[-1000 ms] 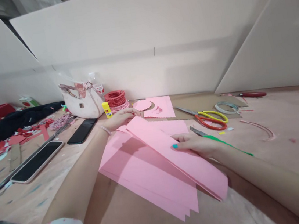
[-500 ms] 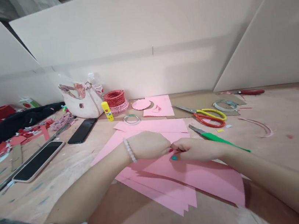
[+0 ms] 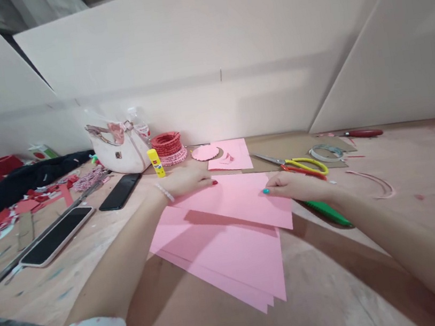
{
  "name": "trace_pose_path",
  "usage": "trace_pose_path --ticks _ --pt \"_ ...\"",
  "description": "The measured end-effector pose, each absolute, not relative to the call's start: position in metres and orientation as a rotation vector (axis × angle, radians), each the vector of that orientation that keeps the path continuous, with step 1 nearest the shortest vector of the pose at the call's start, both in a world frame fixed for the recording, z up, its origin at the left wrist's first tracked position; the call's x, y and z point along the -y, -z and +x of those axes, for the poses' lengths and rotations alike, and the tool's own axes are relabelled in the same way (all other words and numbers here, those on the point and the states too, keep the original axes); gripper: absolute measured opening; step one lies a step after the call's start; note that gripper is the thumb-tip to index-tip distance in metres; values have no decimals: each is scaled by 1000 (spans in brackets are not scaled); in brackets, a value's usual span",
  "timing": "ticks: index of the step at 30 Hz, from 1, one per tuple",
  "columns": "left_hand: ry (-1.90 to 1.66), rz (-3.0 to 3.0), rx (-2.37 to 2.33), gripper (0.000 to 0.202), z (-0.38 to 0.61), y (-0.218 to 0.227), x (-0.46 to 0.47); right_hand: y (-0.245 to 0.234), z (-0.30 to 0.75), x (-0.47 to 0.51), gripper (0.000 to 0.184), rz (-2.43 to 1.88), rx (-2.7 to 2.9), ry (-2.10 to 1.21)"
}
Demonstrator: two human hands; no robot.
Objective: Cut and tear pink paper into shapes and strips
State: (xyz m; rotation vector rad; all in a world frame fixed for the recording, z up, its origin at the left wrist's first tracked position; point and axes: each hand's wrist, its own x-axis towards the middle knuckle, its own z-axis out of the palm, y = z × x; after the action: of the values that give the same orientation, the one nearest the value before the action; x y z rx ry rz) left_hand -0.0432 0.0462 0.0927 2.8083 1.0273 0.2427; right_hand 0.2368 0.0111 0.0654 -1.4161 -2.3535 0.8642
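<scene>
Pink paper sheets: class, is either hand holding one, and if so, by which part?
Nothing is gripped: the left hand and the right hand rest flat on the top pink sheet, one at each side, with no edge pinched.

- Pink paper sheets [image 3: 219,260] lie in a loose, fanned stack on brown cardboard [image 3: 320,289], their lower corners stepped out of line.
- A top sheet [image 3: 231,201] sits askew across the stack, its right corner jutting past the sheets below and casting a shadow over them.
- The left hand [image 3: 187,180], a beaded bracelet [image 3: 164,192] at the wrist, lies palm down, red-painted fingertips [image 3: 214,182] on the top sheet's far edge.
- The right hand [image 3: 295,185], fingers extended, rests flat on the top sheet's right side, a teal-painted fingertip [image 3: 266,191] on the paper.
- Both hands stand well apart across the sheet, neither gripping it.
</scene>
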Motion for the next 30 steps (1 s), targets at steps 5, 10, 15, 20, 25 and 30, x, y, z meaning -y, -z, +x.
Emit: trace_pose_path --ticks 5,10,15,20,25,30 --pt "-316 2601 -1067 34 -79 -88 -68 -60 250 -19 47 -1501 2372 -986" --pt "-216 2664 -1785 44 -108 -85 -77 -49 254 -26 43 -1470 2414 -890" --pt "-387 2676 -2140 31 -86 -98 -64 -32 243 -29 37 -1416 2418 -818" --pt "-252 3020 -1116 39 -23 -81 -36 -30 233 -23 33 -1398 2368 -744" --pt "-12 3088 -566 65 13 -31 -24 -35 234 -19 33 -1426 2386 -870" --pt "-76 3072 -562 52 12 -20 -32 -39 232 -15 32 -1472 2397 -855"
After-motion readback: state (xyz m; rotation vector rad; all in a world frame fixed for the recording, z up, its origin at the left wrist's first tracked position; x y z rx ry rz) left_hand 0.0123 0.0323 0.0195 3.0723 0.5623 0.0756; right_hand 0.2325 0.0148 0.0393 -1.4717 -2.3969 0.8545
